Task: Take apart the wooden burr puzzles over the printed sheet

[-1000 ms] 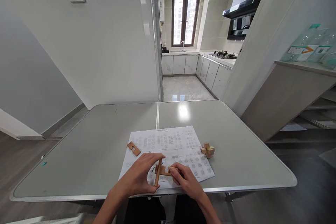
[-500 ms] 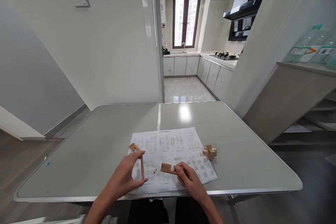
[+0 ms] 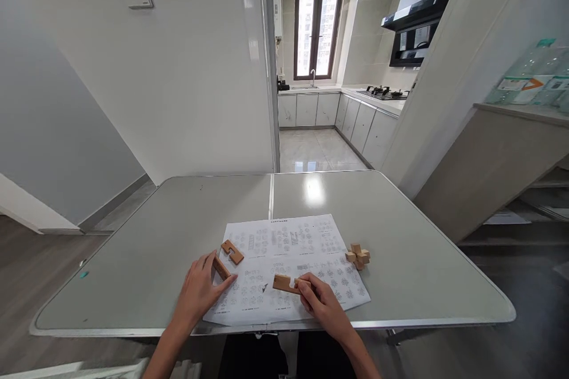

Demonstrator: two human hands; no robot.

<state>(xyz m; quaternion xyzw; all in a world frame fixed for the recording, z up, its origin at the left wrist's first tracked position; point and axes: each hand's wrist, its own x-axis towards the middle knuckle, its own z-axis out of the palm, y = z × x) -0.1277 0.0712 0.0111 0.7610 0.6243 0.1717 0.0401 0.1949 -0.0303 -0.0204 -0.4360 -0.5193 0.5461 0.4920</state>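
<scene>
1. On the pale grey folding surface (image 3: pixel 155 237), a white printed sheet of puzzle diagrams (image 3: pixel 288 249) lies flat near the front edge, and both hands work over it.
2. The left hand (image 3: pixel 198 290) rests at the sheet's left edge, its fingers loosely curled, with thumb and fingertips pinching a short flat wooden puzzle bar (image 3: pixel 221 267) that lies slanted against the paper.
3. Just beyond that bar, apart from the fingers, a notched light-brown wooden puzzle piece (image 3: pixel 232 251) lies flat on the sheet.
4. The right hand (image 3: pixel 322 305) sits on the lower middle of the sheet, fingers bent in, gripping the right end of a notched rectangular wooden block (image 3: pixel 284 283) between thumb and forefinger.
5. This block lies roughly level, its free left end pointing toward the left hand; the two held pieces are well apart.
6. An assembled wooden cross-shaped burr puzzle (image 3: pixel 358 256) stands at the sheet's right edge, untouched, near the right hand but clear of it.
7. Behind the surface, a doorway opens onto a white kitchen with a dark-framed window (image 3: pixel 316 29).
</scene>
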